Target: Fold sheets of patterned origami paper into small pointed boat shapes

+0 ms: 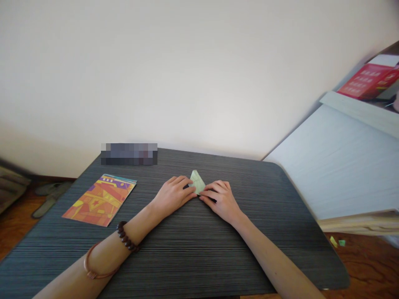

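Note:
A small piece of folded pale green paper [197,182] rests at the middle of the dark table [187,249], its narrow end pointing toward the wall. From the left, my left hand [175,193] closes its fingers and thumb on the paper's left edge. My right hand [222,199] pinches the lower right corner between thumb and fingers. The fingertips of both hands almost meet at the paper's near edge and cover part of it. A beaded bracelet [125,236] and a copper-coloured bangle [90,265] circle my left wrist and forearm.
An orange and purple booklet [101,201] lies on the table's left side. Behind it, a blurred-out object [129,154] stands near the wall. To the right is a pale cabinet [349,158] with a red box [368,81] on top. Paper scraps [342,243] and slippers [46,203] lie on the floor.

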`<state>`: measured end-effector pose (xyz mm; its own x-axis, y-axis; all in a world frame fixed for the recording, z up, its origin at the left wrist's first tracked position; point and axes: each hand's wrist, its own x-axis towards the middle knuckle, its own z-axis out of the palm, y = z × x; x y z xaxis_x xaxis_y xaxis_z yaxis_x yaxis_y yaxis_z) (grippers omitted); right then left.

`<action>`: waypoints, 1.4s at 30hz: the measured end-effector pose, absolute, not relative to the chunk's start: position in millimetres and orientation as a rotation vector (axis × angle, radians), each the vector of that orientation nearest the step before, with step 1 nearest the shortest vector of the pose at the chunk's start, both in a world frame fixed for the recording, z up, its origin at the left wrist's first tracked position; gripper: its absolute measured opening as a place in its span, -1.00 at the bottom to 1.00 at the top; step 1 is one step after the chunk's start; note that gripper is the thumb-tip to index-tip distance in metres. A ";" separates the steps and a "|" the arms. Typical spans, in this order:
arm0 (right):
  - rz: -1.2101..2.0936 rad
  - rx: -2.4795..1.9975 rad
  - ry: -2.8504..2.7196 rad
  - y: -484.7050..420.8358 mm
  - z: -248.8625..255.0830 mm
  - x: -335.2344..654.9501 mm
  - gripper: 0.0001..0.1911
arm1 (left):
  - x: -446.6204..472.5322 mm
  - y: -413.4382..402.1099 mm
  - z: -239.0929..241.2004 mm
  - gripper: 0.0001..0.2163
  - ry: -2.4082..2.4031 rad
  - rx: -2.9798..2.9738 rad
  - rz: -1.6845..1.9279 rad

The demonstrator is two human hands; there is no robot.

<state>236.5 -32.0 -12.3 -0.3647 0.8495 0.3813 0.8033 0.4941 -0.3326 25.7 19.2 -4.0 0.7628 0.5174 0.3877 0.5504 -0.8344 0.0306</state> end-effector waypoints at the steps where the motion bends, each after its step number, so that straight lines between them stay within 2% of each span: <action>1: 0.120 -1.385 -2.218 -31.9 -12.4 236.5 -0.81 | 25.7 18.8 -3.7 -0.78 -0.889 -2.865 -0.582; 8: 0.260 -1.630 -1.971 -25.3 -16.5 239.0 -0.72 | 28.3 13.8 -3.5 -0.78 -0.881 -2.875 -0.534; 14: 0.283 -1.696 -1.899 -21.7 -20.3 240.2 -0.64 | 29.0 11.8 -6.1 -0.66 -0.878 -2.889 -0.433; 17: 0.279 -1.710 -1.876 -21.8 -19.9 239.3 -0.62 | 29.5 11.6 -5.0 -0.69 -0.884 -2.897 -0.400; 24: 0.294 -1.708 -1.872 -21.8 -17.8 239.6 -0.63 | 29.2 10.9 -2.1 -0.75 -0.899 -2.930 -0.454; 31: 0.452 -1.494 -2.108 -22.4 -11.3 251.2 -0.80 | 32.4 11.2 -6.3 -0.80 -1.009 -2.858 -0.575; 42: 0.336 -1.633 -1.960 -22.5 -18.5 239.8 -0.76 | 38.7 5.7 -6.3 -0.83 -1.100 -2.839 -0.587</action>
<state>239.8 -22.5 -18.5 -0.1006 0.9611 0.2572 0.8209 0.2262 -0.5244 38.7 5.7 -6.3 0.6769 0.6414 0.3612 0.6569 -0.7478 0.0967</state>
